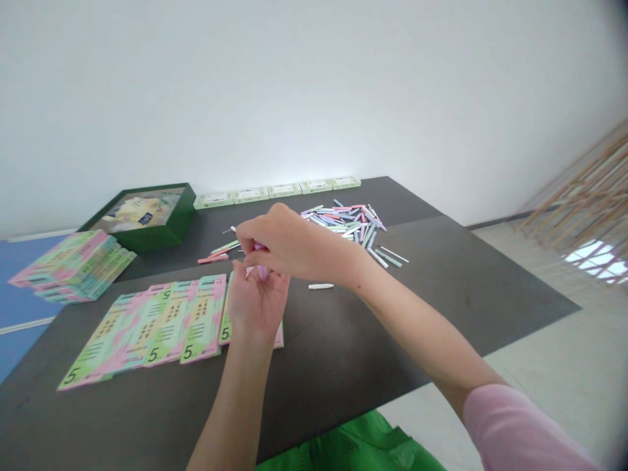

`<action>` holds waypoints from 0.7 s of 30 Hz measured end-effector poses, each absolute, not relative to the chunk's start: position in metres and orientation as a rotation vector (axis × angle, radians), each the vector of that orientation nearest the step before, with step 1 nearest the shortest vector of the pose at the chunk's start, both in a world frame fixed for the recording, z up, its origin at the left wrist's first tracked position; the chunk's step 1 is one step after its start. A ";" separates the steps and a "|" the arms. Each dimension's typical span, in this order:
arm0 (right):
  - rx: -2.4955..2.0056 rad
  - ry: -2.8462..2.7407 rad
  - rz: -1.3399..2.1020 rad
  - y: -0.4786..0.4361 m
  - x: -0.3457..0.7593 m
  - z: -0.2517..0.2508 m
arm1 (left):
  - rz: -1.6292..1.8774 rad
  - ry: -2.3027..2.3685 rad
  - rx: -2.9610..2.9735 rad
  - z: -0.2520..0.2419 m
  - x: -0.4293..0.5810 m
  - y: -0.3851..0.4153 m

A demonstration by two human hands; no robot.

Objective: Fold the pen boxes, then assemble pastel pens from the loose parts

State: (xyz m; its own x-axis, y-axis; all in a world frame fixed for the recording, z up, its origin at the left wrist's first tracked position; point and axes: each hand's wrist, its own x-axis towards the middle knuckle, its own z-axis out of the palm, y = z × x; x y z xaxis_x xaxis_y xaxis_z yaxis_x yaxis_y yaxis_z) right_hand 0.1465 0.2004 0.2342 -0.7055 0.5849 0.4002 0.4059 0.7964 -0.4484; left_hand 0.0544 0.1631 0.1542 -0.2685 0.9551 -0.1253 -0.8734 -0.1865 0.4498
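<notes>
"Lilac plastic, by the look of it — where is that pen-like piece?"

"Between the hands, above the dark table. The right hand seems pinched on it; the left hand is cupped palm-up, and I can't tell whether it grips."

"How far along?"

"Partway with this piece, I'd judge: it isn't set down. Many pastel sticks lie loose in a heap beyond — plenty left — and one white pen-like stick sits apart."

"Its look?"

"Pale purple, mostly covered by fingers; its full shape is hidden."
</notes>
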 end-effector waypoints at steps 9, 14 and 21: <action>-0.659 -2.226 0.579 0.191 0.139 0.188 | 1.736 0.548 0.380 0.157 0.056 0.159; -0.644 -2.189 0.620 0.192 0.140 0.188 | 1.709 0.580 0.407 0.161 0.054 0.154; -0.540 -1.793 0.668 0.181 0.163 0.214 | 1.661 0.582 0.351 0.163 0.053 0.152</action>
State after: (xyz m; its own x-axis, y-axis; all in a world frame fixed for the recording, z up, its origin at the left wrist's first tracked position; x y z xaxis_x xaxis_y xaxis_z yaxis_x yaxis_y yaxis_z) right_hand 0.1626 0.1805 0.2139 -0.3019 0.6512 0.6963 0.0374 0.7378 -0.6739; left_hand 0.0535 0.1520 0.1627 -0.1757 0.9799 -0.0948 -0.8248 -0.0940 0.5576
